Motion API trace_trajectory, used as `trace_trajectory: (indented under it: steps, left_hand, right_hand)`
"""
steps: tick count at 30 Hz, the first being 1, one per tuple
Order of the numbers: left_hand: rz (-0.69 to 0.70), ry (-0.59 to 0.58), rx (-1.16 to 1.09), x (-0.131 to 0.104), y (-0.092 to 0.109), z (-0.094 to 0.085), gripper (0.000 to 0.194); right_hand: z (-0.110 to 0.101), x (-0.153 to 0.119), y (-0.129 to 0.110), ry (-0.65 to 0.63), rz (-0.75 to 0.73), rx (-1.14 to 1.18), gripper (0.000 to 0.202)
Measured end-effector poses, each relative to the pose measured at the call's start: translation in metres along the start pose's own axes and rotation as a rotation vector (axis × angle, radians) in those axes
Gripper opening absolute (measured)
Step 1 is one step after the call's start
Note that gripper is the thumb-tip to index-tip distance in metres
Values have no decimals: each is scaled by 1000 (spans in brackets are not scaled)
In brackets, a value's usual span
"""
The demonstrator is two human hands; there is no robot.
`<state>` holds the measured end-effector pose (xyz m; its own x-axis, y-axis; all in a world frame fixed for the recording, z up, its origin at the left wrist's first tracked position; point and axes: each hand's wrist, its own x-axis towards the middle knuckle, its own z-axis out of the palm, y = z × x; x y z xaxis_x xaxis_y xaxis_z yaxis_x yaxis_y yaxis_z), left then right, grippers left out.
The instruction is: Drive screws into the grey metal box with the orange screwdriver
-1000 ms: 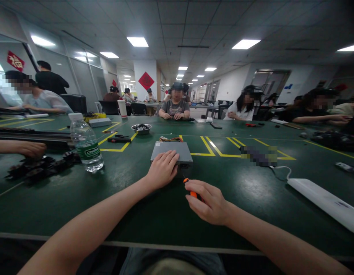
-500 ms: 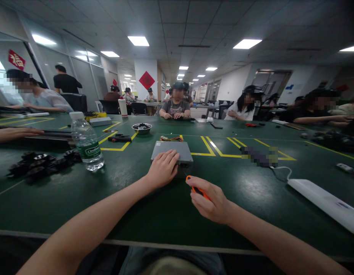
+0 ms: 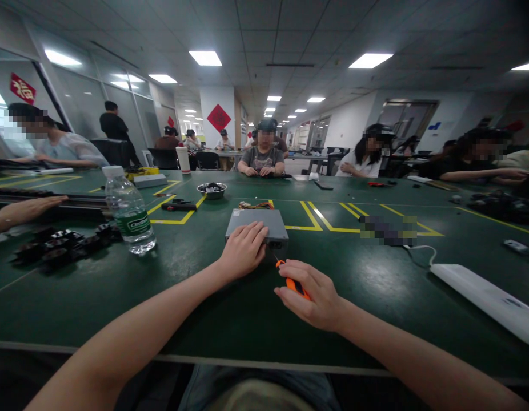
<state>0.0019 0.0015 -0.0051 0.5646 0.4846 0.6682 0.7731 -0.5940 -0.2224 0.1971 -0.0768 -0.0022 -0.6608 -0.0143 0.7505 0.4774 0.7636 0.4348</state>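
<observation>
A grey metal power supply unit point(image 3: 275, 220) lies on the green table in front of me, with its coloured wires point(image 3: 256, 205) coming out at the back. My left hand point(image 3: 244, 248) is closed over its front left edge, fingers resting on the top and thumb down by the front face. In my right hand point(image 3: 313, 294) is an orange and black screwdriver point(image 3: 295, 285), held in curled fingers with the thumb a little off the handle. Its thin shaft points at the lower front of the unit, by the socket. Whether the tip touches a screw is too small to tell.
A water bottle point(image 3: 129, 214) and black parts point(image 3: 61, 248) are on the left. Farther back are a metal bowl point(image 3: 212, 194) and a black tool point(image 3: 179, 205). A white power strip point(image 3: 483, 299) lies right. A co-worker's hand point(image 3: 28, 214) is at far left; others sit around.
My right thumb has moved away from the screwdriver handle, and the fingers have shifted slightly. My left hand and the power supply unit have stayed put. The co-worker's hand at left shows more.
</observation>
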Motion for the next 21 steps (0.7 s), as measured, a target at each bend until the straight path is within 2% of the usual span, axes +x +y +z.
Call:
trace_trajectory:
  steps: [5,9,13,17,21]
  left_hand:
    - [-2,-1,2,0,0,0,38]
    - [-5,-6,8,0,0,0,39]
    - [-1,-8,5,0,0,0,39]
    - [-2,-3,3,0,0,0,39]
    - [-1,5,1,0,-1,1,39]
  right_hand:
    - [-1,5,-1,14,-55,40,10]
    - [1,3,-1,10,-10,24,10]
    - [2,-4,0,-7,-6,10,17]
    - [1,-4,1,-1,-32,50,12]
    - [1,0,0,7,23,-17,13]
